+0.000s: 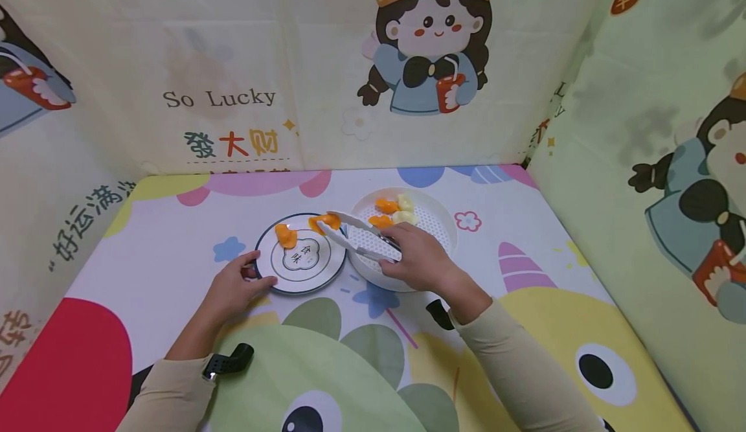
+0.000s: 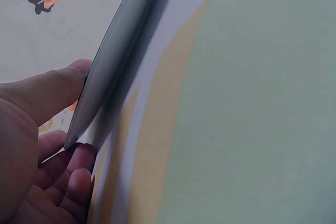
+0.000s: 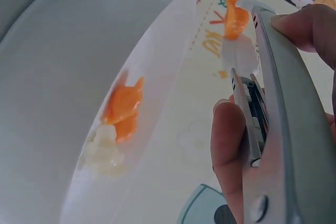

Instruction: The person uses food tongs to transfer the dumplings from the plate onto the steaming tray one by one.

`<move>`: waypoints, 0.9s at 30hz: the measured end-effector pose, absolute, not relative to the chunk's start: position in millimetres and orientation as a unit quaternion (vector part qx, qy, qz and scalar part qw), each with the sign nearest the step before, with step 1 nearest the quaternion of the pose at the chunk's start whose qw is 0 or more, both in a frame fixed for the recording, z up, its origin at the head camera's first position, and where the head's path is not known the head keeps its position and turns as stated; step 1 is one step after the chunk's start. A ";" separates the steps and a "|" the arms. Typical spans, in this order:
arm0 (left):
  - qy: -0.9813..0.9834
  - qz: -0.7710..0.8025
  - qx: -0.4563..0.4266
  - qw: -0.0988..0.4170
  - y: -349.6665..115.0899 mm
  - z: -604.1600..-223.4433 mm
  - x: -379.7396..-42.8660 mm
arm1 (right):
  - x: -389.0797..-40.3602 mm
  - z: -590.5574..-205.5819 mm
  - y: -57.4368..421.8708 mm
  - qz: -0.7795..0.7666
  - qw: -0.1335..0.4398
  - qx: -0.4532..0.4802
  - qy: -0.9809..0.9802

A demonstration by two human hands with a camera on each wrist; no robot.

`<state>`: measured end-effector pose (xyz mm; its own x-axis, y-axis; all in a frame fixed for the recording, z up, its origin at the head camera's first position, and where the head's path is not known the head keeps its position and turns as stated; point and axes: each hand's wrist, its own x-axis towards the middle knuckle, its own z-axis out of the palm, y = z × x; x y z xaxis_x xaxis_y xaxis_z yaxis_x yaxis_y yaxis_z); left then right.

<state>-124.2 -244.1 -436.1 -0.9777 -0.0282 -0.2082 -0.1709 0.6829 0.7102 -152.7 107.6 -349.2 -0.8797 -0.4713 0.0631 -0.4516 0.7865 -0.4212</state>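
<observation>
My left hand (image 1: pixel 233 286) pinches the near-left rim of a white plate (image 1: pixel 317 275) with a dark blue edge, thumb on top and fingers underneath. One orange piece (image 1: pixel 286 236) lies on that plate. In my right hand (image 1: pixel 422 260) I grip a pair of tongs (image 1: pixel 354 219), whose tips reach left over the plate's far-right edge. Between the tips is another orange piece (image 1: pixel 324 223), also visible in the right wrist view at the tongs' far end (image 3: pixel 236 19).
Right of the plate sits a round white perforated basket (image 1: pixel 445 231), partly beneath my right hand. Orange pieces (image 3: pixel 125 106) and pale cream pieces (image 3: pixel 102 150) lie in it. A cartoon-printed cover (image 1: pixel 186 257) lies over the table, and printed cloth walls (image 1: pixel 315 50) stand around it.
</observation>
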 end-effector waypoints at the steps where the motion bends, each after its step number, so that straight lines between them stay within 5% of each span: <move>1: 0.913 0.395 -0.055 0.090 -244.0 -436.0 -124.2 | -152.7 -349.4 109.3 -0.219 0.021 -0.243 0.945; 27: 0.910 0.402 -0.056 0.092 -244.6 -436.3 -125.2 | -152.5 -363.1 151.4 -0.238 0.032 -0.168 0.956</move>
